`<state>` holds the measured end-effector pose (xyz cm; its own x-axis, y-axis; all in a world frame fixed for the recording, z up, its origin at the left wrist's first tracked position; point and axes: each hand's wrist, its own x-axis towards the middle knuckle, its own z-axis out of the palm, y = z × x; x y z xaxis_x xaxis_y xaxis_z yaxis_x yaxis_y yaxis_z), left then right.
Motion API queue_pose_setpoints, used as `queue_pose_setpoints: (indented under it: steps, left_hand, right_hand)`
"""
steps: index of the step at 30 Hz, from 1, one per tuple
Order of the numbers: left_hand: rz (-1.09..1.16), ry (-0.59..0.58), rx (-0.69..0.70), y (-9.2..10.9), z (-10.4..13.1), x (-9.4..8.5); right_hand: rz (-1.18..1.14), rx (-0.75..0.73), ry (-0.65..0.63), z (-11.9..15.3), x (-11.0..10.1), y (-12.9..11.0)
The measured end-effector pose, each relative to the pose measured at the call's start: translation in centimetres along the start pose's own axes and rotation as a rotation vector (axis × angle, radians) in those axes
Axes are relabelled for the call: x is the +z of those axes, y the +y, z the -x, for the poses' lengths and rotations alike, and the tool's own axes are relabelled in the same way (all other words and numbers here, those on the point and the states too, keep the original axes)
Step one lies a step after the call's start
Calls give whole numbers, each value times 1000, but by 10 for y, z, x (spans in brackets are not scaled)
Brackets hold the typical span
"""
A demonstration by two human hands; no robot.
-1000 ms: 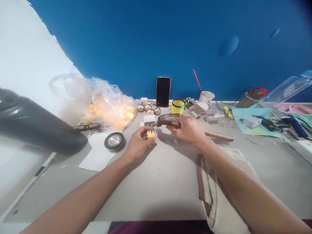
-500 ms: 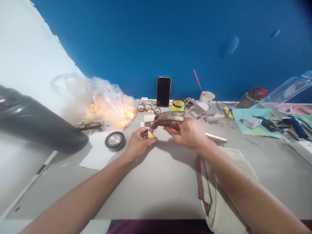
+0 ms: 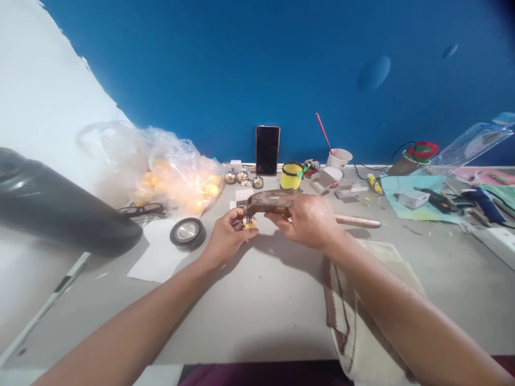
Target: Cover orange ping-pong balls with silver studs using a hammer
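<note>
A person's left hand (image 3: 225,237) is pinching a small yellow ball (image 3: 250,222) studded with shiny pieces between thumb and fingers, just above a pale gray counter (image 3: 265,311), while the right hand (image 3: 311,221) is gripping a hammer (image 3: 267,202) close to its worn metal head. The head is pointing left, its end hovering at the top of the ball; whether the two are touching cannot be told. The wooden handle is running out to the right beyond the hand.

Behind the hammer, four shiny decorated balls (image 3: 243,178) are sitting in a cluster near a smartphone (image 3: 267,150) standing upright before a blue wall (image 3: 225,69). To the phone's right are standing a yellow container (image 3: 291,176) with a dark band and a white paper cup (image 3: 340,157) holding a red stick (image 3: 324,134).

At left, a clear plastic bag (image 3: 177,171) of orange-yellow balls is resting behind a pair of eyeglasses (image 3: 145,209), with a large dark cylinder (image 3: 64,206) slanting in from the edge. A round black lid (image 3: 187,234) with a metallic center is lying partly over a white sheet of paper (image 3: 151,257). Beneath the right forearm, a cream cloth (image 3: 376,305) with brown trim is draping over the counter's near edge.
</note>
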<state>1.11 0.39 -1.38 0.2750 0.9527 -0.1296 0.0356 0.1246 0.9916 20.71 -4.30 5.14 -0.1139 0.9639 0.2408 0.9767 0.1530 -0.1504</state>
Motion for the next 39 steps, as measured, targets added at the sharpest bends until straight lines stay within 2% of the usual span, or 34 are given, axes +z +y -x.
queue_pose_setpoints:
  steps: [5,10,15,17,20,25,30,39]
  left_hand:
    - [-31,0,-5,2,3,1]
    - [-43,-9,-9,4,5,2]
    - [-98,-1,24,3,4,1]
    - [-110,-7,29,2,5,1]
    - [-117,-23,30,4,7,1]
    - [-87,-18,25,10,11,2]
    - [8,-37,7,9,9,1]
    - [48,-34,-6,3,5,-2]
  right_hand:
    - [47,12,-74,-1,-3,-2]
    - [31,25,-6,2,-6,-3]
    - [22,-40,-67,3,-1,-3]
    - [27,12,-6,1,1,0]
    - [39,168,73,-4,5,10]
    - [-66,290,-76,-17,23,29]
    - [14,232,-111,-20,40,39]
    - [-73,257,-169,-20,41,43]
